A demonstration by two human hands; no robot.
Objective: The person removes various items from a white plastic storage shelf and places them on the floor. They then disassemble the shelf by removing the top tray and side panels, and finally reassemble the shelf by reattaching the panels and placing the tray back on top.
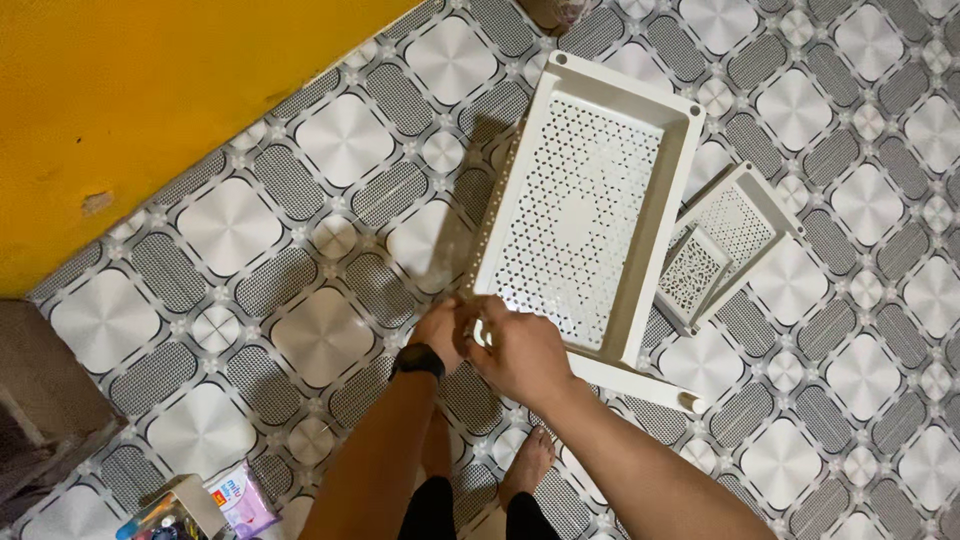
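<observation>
A white perforated plastic tray (650, 215) is held up above the patterned tile floor. Both hands meet at its near left corner. My left hand (440, 330), with a black watch on the wrist, pinches the corner from the left. My right hand (522, 350) closes around the same corner from the right, fingers curled on the rim. A white tube (640, 385) runs along the tray's near edge to an open end at the right. The exact contact under my fingers is hidden.
More white perforated trays (735, 225) lie stacked on the floor to the right. A yellow wall (130, 110) runs along the upper left. A small box and a packet (235, 498) sit at bottom left. My bare foot (525, 465) stands below the hands.
</observation>
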